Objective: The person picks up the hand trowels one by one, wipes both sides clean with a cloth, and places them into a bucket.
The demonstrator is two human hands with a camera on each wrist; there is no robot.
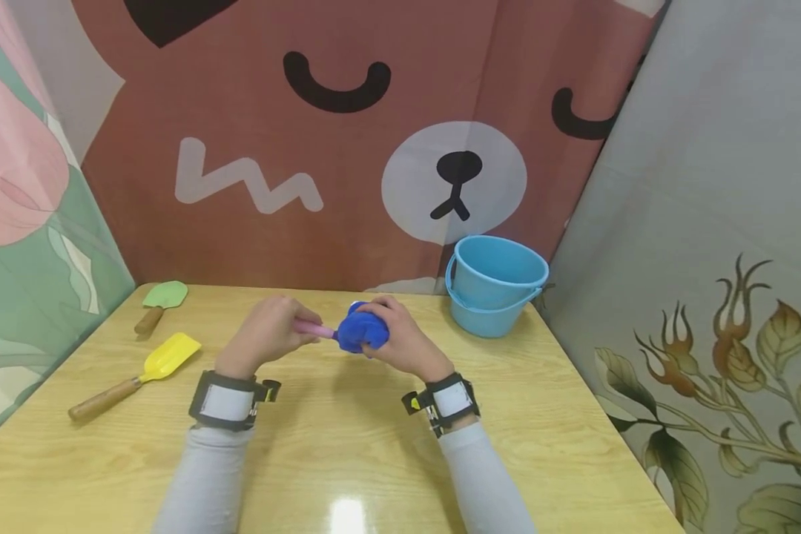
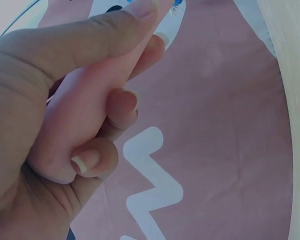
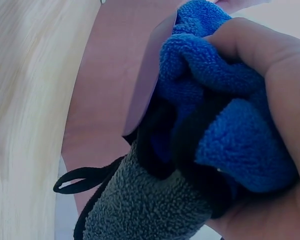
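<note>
- Currently, the pink-handled tool (image 1: 315, 328) is held above the bench (image 1: 327, 445), between both hands.
- Left hand (image 1: 267, 334): fingers wrapped round the handle (image 2: 80, 120).
- Right hand (image 1: 407, 337): fingers gripping the blue cloth (image 1: 363, 331) against the blade (image 3: 151, 75).
- Handling: tool probably light, stiff, smooth; hold by the handle. Cloth likely soft; grasp in folds.
- Surface: wood-grain, carrying yellow trowel (image 1: 170, 357), green trowel (image 1: 165, 294), blue bucket (image 1: 487, 320).
- Room: animal-print backdrop (image 1: 347, 230) behind.

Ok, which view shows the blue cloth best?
The right wrist view: the blue cloth fills much of it, close enough to read its folds and pile. The head view shows it small and bunched, partly covered by the right hand. The left wrist view shows at most a blue speck at the top edge.
</note>
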